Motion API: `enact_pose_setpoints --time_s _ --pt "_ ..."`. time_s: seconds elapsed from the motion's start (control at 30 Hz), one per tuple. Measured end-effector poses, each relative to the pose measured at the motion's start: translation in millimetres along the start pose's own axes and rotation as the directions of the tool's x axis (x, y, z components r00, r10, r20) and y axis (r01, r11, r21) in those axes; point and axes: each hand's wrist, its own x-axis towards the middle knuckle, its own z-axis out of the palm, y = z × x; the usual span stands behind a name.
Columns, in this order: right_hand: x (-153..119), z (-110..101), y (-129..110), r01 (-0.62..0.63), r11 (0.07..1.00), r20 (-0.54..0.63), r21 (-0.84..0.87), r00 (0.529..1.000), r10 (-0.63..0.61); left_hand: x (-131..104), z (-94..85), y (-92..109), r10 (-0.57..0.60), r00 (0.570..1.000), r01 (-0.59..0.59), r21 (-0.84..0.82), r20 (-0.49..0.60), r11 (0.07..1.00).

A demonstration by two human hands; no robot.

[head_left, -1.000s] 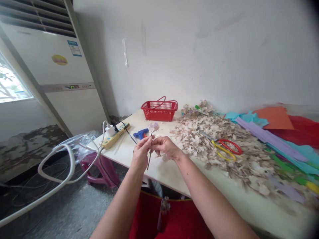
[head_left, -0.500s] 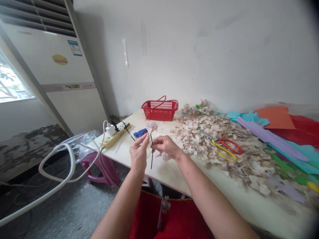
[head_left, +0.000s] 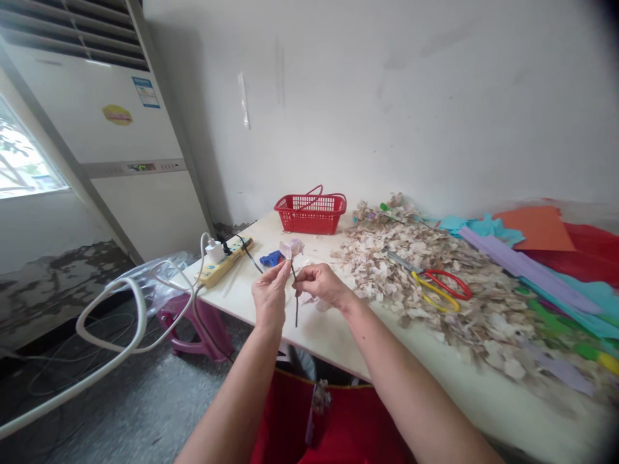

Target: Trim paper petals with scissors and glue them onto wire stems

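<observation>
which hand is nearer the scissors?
Right. The right hand sits just left of the scissors beside the paper scraps; the left hand is farther left.

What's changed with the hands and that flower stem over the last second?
The flower stem swung from tilted to nearly upright, its paper bloom now sitting a little higher. The left hand briefly spread its fingers, then pinched in again; the right hand kept its hold. Scissors, red basket and petal pile stayed put.

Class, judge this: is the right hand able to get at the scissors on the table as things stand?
Probably not yet: the right hand is pinching the flower stem. The scissors lie uncovered on the scraps.
</observation>
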Motion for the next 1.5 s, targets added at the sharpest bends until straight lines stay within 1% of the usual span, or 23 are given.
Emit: enact_pose_setpoints --time_s 0.23,0.57,0.77,0.87,1.0,1.1,1.27,1.5 --pt "1.1 2.2 1.2 0.023 1.000 -0.026 -0.005 0.999 -0.023 0.8 0.8 -0.6 -0.001 1.000 0.001 -0.005 0.015 1.000" --pt "3.3 6.0 3.1 0.078 0.994 -0.101 -0.081 0.991 -0.085 0.7 1.6 1.4 -0.016 1.000 0.016 0.004 0.012 1.000" --pt "3.5 5.2 1.6 0.094 0.991 -0.123 -0.091 0.987 -0.105 -2.8 -0.9 5.4 -0.014 0.996 0.012 0.022 0.088 1.000" --pt "2.9 4.7 0.2 0.088 0.992 -0.126 -0.093 0.987 -0.099 -3.3 -1.8 6.3 -0.021 0.997 0.019 0.031 0.068 0.999" --pt "3.1 5.0 1.5 0.119 0.984 -0.133 -0.136 0.982 -0.137 -2.1 -1.9 6.2 -0.009 0.999 0.007 0.025 0.046 1.000" --pt "3.8 5.3 4.0 0.119 0.978 -0.131 -0.170 0.981 -0.142 -1.1 -1.1 6.2 -0.012 0.999 0.012 0.015 0.034 1.000" --pt "4.3 5.7 6.4 0.130 0.967 -0.144 -0.220 0.976 -0.164 -0.7 -1.5 5.3 -0.020 0.998 0.021 -0.005 0.060 1.000" --pt "4.1 6.5 6.9 0.141 0.948 -0.156 -0.285 0.969 -0.191 0.3 -4.2 2.0 -0.024 0.999 0.024 0.002 0.044 1.000"
